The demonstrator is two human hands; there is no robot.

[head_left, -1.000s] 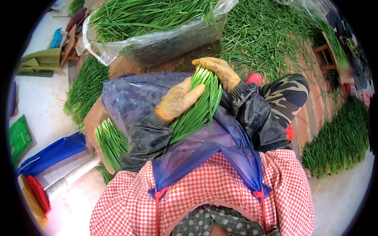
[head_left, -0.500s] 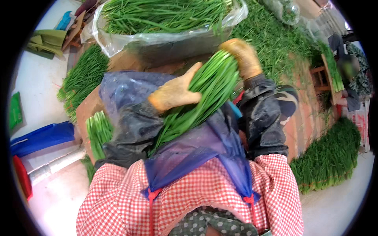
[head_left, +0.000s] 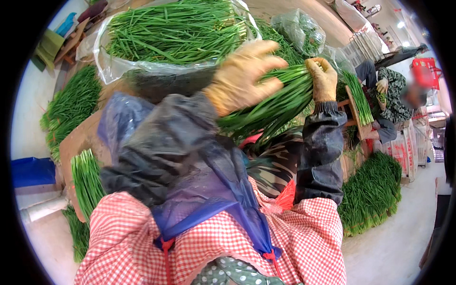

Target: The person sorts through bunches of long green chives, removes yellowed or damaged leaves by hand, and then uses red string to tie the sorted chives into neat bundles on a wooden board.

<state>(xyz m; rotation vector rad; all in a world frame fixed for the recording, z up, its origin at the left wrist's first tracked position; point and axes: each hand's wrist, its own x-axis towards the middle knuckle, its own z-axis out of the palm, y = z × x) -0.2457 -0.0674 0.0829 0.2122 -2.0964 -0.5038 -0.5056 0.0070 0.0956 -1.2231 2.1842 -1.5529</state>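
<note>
My right hand [head_left: 324, 81], in a yellowish work glove, grips a bunch of garlic chives [head_left: 270, 107] by its pale stem ends. The long green leaves run left and down from that fist, above my lap. My left hand [head_left: 244, 76], gloved the same way and blurred, has its fingers spread over the leaves. Whether its underside touches the bunch I cannot tell. Beyond it, a plastic-lined bin [head_left: 111, 69] is heaped with loose chives [head_left: 175, 31]. A blue plastic apron [head_left: 190, 185] covers my lap.
Another chive bunch [head_left: 87, 178] lies by my left elbow. Piled bundles stand on the floor at left [head_left: 73, 104] and right [head_left: 373, 192]. A clear plastic bag [head_left: 299, 31] sits beyond my hands. Far right, a person [head_left: 394, 88] works near a wooden stand [head_left: 354, 107] bearing chives.
The bunch has swung to the right and lies more level. My left hand has moved up and right across it, while my right hand has shifted right to the stem ends. The view has turned right.
</note>
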